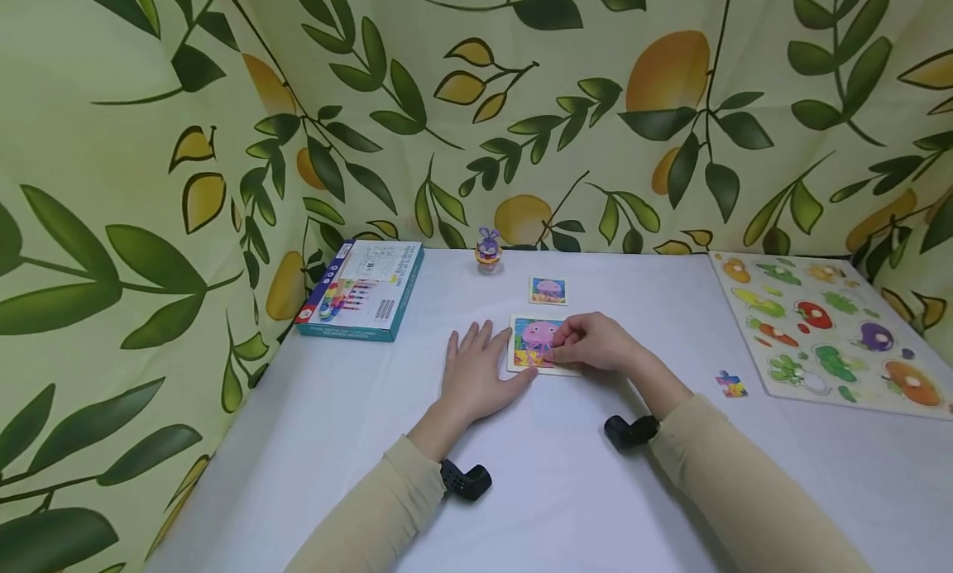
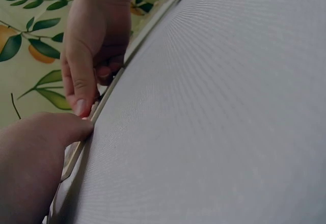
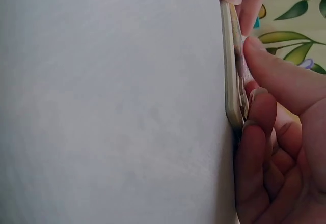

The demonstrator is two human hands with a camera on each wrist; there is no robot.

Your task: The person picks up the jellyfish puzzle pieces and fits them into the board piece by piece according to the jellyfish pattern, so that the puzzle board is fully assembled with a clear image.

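A small jigsaw puzzle (image 1: 530, 346) with a pink jellyfish picture lies in its pale tray on the white table. My left hand (image 1: 475, 378) rests flat at its left side, fingers spread, the thumb at the near edge. Over the puzzle's right part, my right hand (image 1: 601, 341) has curled fingers and pinches what looks like a puzzle piece, mostly hidden by the fingertips. In the right wrist view, the tray's edge (image 3: 230, 66) runs beside the right thumb and fingers. One loose puzzle piece (image 1: 732, 384) lies to the right of the right hand.
Behind the puzzle lies a small jellyfish picture card (image 1: 548, 290), with a purple toy figure (image 1: 488, 251) farther back. A flat box (image 1: 362, 290) sits at the back left. A vegetable puzzle board (image 1: 834, 329) covers the right side. Leaf-patterned cloth (image 1: 462, 143) hangs behind.
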